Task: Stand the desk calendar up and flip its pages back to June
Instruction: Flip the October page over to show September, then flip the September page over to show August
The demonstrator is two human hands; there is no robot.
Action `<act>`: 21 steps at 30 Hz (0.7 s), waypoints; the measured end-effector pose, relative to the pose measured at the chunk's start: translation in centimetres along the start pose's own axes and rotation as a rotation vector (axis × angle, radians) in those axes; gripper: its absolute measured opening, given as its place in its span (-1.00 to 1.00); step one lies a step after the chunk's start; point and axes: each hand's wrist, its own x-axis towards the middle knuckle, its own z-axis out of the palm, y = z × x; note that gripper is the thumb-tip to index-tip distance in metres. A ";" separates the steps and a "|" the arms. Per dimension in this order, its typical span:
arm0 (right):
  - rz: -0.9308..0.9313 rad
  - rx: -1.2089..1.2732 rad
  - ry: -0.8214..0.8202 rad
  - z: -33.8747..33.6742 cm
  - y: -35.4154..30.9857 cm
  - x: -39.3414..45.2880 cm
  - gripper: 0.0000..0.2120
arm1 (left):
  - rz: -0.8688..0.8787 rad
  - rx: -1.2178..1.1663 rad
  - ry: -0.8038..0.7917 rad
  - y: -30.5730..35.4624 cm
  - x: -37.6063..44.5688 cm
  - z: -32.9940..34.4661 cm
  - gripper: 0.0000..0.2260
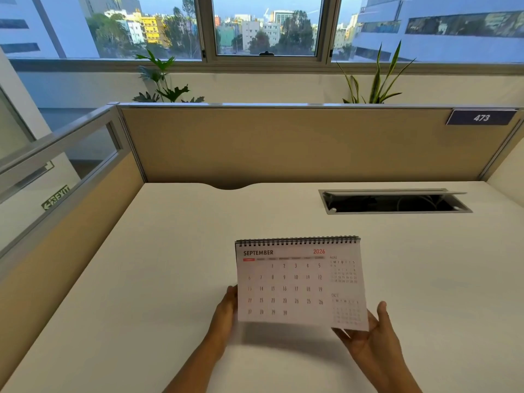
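Observation:
A white spiral-bound desk calendar (297, 282) is held above the desk near its front, its face tilted toward me and showing SEPTEMBER 2026. The black wire binding runs along its top edge. My left hand (226, 310) grips the calendar's lower left edge, fingers behind it. My right hand (368, 333) holds the lower right corner from below, thumb up beside the page. A shadow lies on the desk under the calendar, so its bottom edge is lifted off the surface.
The white desk (170, 265) is enclosed by tan partition panels (283, 143) at the back and left. An open cable tray (394, 202) is cut into the desk at the back right. Plants and a window stand beyond the partition.

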 end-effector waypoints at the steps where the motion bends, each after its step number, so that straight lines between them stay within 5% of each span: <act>1: 0.072 0.110 -0.061 -0.3 -0.2 0.0 -0.44 | -0.028 -0.025 -0.004 0.2 0.1 -0.1 -0.62; 5: 0.135 0.253 -0.291 2.2 -1.7 -1.1 -0.59 | -0.061 -0.086 -0.030 0.2 0.3 -0.4 -0.67; 8: -0.166 0.128 -0.257 3.7 -3.1 -0.6 -0.47 | 0.054 -0.027 -0.016 0.0 -0.3 -0.4 -0.72; 13: -0.013 0.327 -0.518 8.6 -5.9 -0.8 -0.49 | 0.050 0.040 -0.062 0.2 -0.3 -0.1 -0.58; 21: -0.133 0.247 -0.400 9.6 -6.8 -0.6 -0.51 | 0.037 0.009 -0.059 0.1 -0.1 -0.1 -0.60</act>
